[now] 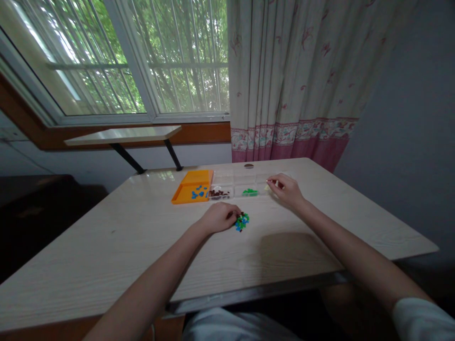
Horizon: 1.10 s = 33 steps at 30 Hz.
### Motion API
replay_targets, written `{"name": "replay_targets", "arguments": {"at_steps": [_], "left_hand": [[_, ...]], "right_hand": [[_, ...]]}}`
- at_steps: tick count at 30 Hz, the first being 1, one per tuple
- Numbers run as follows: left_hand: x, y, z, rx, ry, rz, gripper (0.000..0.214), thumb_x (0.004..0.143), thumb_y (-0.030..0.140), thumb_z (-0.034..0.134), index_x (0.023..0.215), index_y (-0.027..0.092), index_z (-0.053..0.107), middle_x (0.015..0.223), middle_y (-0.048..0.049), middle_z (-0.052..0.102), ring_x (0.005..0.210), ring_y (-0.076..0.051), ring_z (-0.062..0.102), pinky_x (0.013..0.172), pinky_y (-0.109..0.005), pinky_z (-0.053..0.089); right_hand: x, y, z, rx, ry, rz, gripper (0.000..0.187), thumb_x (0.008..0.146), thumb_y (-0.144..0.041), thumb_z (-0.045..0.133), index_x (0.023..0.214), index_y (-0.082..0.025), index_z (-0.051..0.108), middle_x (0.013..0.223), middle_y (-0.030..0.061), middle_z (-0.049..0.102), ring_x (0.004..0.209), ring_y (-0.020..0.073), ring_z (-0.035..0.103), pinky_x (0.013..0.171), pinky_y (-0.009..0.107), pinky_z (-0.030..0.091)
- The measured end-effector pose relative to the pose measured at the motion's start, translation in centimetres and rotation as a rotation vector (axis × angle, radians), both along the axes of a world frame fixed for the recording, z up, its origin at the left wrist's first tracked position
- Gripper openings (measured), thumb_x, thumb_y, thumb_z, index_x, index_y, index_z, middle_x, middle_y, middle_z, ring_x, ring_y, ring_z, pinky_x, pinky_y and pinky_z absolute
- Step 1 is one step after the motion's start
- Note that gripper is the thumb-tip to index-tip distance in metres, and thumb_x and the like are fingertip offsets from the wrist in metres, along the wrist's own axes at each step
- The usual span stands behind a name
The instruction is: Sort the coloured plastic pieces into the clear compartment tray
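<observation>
My left hand [220,217] rests on the table with its fingers curled down at the edge of a small heap of blue, green and dark beads [242,221]. My right hand [285,188] reaches to the right end of a clear compartment box [241,181], thumb and fingers pinched on something too small to name. The box holds dark red beads [218,193] in one compartment and green beads [250,192] in the one beside it. An orange lid [194,186] with blue beads [199,192] lies left of the box.
The pale wooden table [142,237] stands under a barred window [117,57]. A narrow shelf [124,135] on black brackets juts out behind it. A flowered curtain [295,80] hangs at the back right. A small dark round object [249,166] lies near the table's far edge.
</observation>
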State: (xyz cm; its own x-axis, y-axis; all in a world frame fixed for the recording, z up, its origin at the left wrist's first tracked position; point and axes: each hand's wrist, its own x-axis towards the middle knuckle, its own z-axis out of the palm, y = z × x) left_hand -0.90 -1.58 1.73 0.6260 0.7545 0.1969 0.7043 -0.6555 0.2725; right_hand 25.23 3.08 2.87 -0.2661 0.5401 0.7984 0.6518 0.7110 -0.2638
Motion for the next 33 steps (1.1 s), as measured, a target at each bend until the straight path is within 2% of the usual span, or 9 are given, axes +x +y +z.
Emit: {"name": "replay_targets", "arguments": {"at_steps": [10,16,19,23,27,29,33], "left_hand": [[0.0,0.2,-0.3,0.010,0.029,-0.014,0.029,0.075,0.017,0.044,0.093,0.021,0.065,0.082,-0.0021,0.069,0.073,-0.014,0.061,0.066,-0.021,0.043],[0.0,0.0,0.2,0.015,0.044,0.010,0.027,0.075,0.018,0.044,0.091,0.021,0.065,0.079,-0.0020,0.068,0.070,-0.014,0.060,0.064,-0.022,0.042],[0.0,-0.2,0.4,0.017,0.043,0.024,0.027,0.074,0.019,0.044,0.092,0.021,0.065,0.079,-0.0022,0.067,0.068,-0.013,0.059,0.062,-0.021,0.042],[0.0,-0.3,0.4,0.027,0.044,0.052,0.032,0.076,0.020,0.042,0.102,0.021,0.062,0.077,-0.0028,0.067,0.064,-0.013,0.059,0.061,-0.021,0.042],[0.0,-0.1,0.0,0.024,0.052,0.041,0.035,0.078,0.020,0.040,0.108,0.022,0.059,0.084,-0.0044,0.068,0.071,-0.016,0.061,0.066,-0.024,0.043],[0.0,0.0,-0.2,0.022,0.069,0.032,0.036,0.078,0.019,0.040,0.108,0.022,0.059,0.085,-0.0047,0.068,0.075,-0.017,0.062,0.068,-0.024,0.044],[0.0,0.1,-0.4,0.028,0.092,0.022,0.034,0.079,0.020,0.039,0.105,0.023,0.061,0.084,-0.0044,0.068,0.076,-0.017,0.062,0.068,-0.024,0.044]], "right_hand": [[1.9,2.6,-1.9,-0.205,-0.166,-0.143,0.015,0.079,-0.024,0.051,0.083,-0.017,0.064,0.077,0.0027,0.062,0.064,0.0119,0.052,0.062,0.024,0.038],[1.7,2.5,-2.0,-0.257,-0.197,-0.151,0.018,0.079,-0.023,0.050,0.087,-0.017,0.065,0.082,0.0034,0.063,0.067,0.0125,0.054,0.065,0.025,0.039],[0.7,1.6,-1.7,-0.260,-0.221,-0.058,0.018,0.080,-0.022,0.049,0.088,-0.017,0.065,0.081,0.0037,0.063,0.071,0.0133,0.055,0.067,0.025,0.040],[-1.5,-0.5,-1.5,-0.323,-0.337,0.172,0.017,0.079,-0.021,0.050,0.086,-0.017,0.065,0.077,0.0029,0.062,0.069,0.0121,0.055,0.064,0.022,0.040],[-3.7,-2.5,-1.6,-0.389,-0.431,0.375,0.022,0.079,-0.019,0.050,0.095,-0.019,0.064,0.082,0.0028,0.064,0.073,0.0122,0.057,0.066,0.021,0.041],[-4.3,-3.0,-1.7,-0.404,-0.454,0.411,0.024,0.079,-0.018,0.048,0.098,-0.020,0.064,0.086,0.0031,0.064,0.075,0.0126,0.057,0.068,0.021,0.041],[-4.6,-2.9,-2.0,-0.424,-0.473,0.386,0.024,0.078,-0.017,0.049,0.097,-0.020,0.064,0.082,0.0022,0.064,0.072,0.0127,0.057,0.066,0.021,0.040]]}}
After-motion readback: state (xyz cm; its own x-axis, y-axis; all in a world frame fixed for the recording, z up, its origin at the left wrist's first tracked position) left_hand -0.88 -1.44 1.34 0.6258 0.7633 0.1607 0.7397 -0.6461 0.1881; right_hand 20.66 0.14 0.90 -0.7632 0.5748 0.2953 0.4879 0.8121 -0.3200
